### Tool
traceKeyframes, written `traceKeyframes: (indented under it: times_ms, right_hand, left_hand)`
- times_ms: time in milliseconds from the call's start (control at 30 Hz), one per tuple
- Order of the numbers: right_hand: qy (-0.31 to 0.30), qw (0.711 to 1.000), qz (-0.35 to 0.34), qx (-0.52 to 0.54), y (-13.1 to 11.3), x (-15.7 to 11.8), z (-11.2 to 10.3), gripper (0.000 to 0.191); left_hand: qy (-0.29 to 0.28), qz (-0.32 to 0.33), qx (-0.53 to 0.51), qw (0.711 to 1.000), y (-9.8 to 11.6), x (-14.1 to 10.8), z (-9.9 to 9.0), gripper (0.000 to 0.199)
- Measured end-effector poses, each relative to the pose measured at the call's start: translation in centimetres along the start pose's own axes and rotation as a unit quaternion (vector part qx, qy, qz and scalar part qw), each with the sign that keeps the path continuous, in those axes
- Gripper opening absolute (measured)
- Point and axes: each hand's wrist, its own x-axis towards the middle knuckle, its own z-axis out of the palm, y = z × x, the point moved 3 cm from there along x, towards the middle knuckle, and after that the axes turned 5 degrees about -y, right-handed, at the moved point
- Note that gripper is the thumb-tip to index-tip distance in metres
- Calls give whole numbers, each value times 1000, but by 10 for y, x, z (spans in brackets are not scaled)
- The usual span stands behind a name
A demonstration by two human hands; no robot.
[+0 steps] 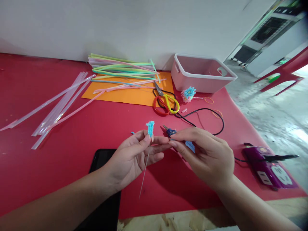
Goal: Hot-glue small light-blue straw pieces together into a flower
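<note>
My left hand (137,154) pinches a short, fuzzy bright blue pipe-cleaner piece (150,129) between thumb and index finger. From it a thin stiff wire (143,181) runs down past my palm. My right hand (208,154) is closed, with thumb and index fingertips pressed together right beside my left fingertips; what they hold, if anything, is too small to make out. Behind my right fingers a blue glue gun (171,132) shows its metal nozzle, its body partly hidden by the hand. A tiny blue scrap (132,132) lies behind my left hand.
Pipe cleaners (125,69) lie on an orange sheet (144,98) beside scissors (166,102). Clear plastic strips (62,106) are left. A pink basket (192,80) stands behind a blue flower (189,92). A purple power strip (270,168) and black cord (222,125) are right; a black tablet-like slab (103,205) lies under my left arm.
</note>
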Motion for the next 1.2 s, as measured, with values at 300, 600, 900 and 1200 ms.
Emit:
traceKeyframes:
  times_ms: [300,600,900,1200]
  right_hand:
    - [47,996,29,-71,2,0,-2,11]
    - [32,998,46,-14,-3,-4,1,7]
    - [22,1000,15,4,-10,-2,2,8]
    - [33,999,-18,-8,-15,0,2,11]
  left_hand:
    - [-10,27,63,998,0,0,-1,22]
    - [-22,-13,205,978,-9,-3,-4,32]
    - [-49,-28,246,968,-7,-4,-3,42]
    - [-66,-12,245,967,-7,-4,-1,37]
